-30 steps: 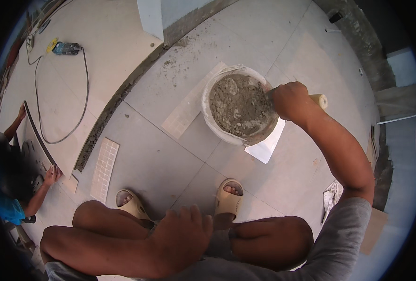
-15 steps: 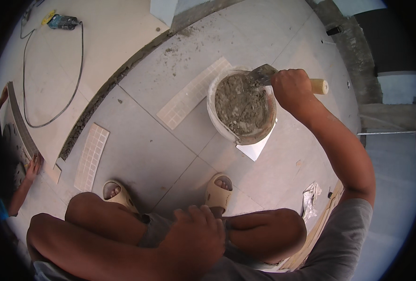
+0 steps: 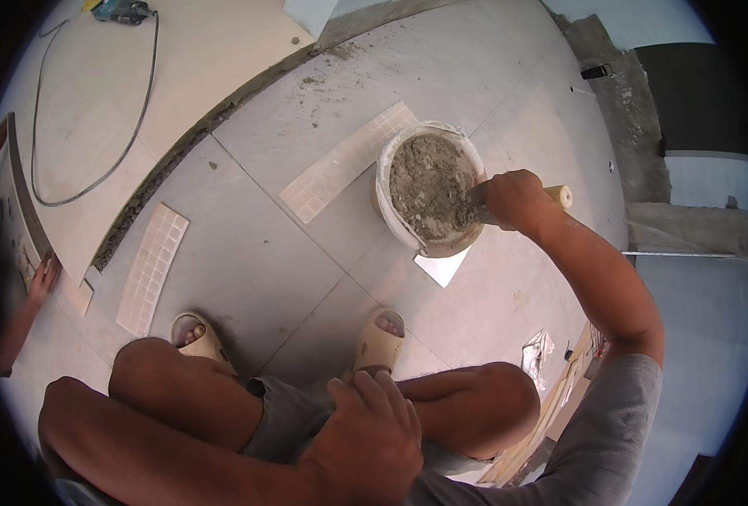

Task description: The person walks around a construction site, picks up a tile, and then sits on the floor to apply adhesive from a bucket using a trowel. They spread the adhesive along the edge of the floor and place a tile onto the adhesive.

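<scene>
Right hand [image 3: 515,201] — trowel [image 3: 562,197] gripped, bucket [image 3: 388,211] just left

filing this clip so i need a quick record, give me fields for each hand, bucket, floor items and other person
right hand: gripping a trowel, blade at the mix
left hand: fingers loosely bent, nothing visible in it
bucket: whitish rim, grey mix inside
floor items: one grid-patterned strip near the left sandal, another beside the bucket; corded power tool, upper left
other person: a hand on a long panel
</scene>
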`<state>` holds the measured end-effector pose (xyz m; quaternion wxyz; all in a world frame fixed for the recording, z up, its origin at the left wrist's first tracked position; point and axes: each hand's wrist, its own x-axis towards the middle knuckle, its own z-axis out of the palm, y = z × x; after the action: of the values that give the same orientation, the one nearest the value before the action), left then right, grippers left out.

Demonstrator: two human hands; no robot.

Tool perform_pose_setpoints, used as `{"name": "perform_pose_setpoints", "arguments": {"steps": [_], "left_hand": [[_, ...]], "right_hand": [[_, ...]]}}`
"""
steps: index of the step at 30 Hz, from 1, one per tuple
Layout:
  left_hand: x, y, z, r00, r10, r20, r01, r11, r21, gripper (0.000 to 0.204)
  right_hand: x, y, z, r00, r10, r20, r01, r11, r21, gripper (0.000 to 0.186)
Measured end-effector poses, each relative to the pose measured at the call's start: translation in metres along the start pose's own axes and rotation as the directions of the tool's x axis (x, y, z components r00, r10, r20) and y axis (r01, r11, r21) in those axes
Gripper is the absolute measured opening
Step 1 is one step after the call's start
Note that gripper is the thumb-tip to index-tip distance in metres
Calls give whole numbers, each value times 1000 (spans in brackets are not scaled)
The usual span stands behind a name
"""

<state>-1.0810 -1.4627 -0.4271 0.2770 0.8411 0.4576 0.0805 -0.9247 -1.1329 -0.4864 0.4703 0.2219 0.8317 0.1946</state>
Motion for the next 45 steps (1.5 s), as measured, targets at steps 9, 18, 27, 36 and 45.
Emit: {"name": "perform_pose_setpoints", "arguments": {"steps": [9,18,27,36,45], "left_hand": [[-1,5,6,996,29,-83,-25,999,45,41],[3,4,6,998,53,-25,-53,998,30,43],[15,4,5,954,-34,298,63,994,-89,48],[37,-17,-9,845,-153,512,156,987,37,46],[45,-18,13,932,-157,326,113,982,149,46]], "right_hand": [[17,14,-53,808,12,590,-215,937,275,17],[1,26,-43,900,-51,433,-242,768,593,23],[-14,51,34,1000,-1,24,-17,692,721,28],[-22,65,63,958,-96,270,-183,520,834,25],[17,66,62,999,-20,-41,45,598,800,30]]}}
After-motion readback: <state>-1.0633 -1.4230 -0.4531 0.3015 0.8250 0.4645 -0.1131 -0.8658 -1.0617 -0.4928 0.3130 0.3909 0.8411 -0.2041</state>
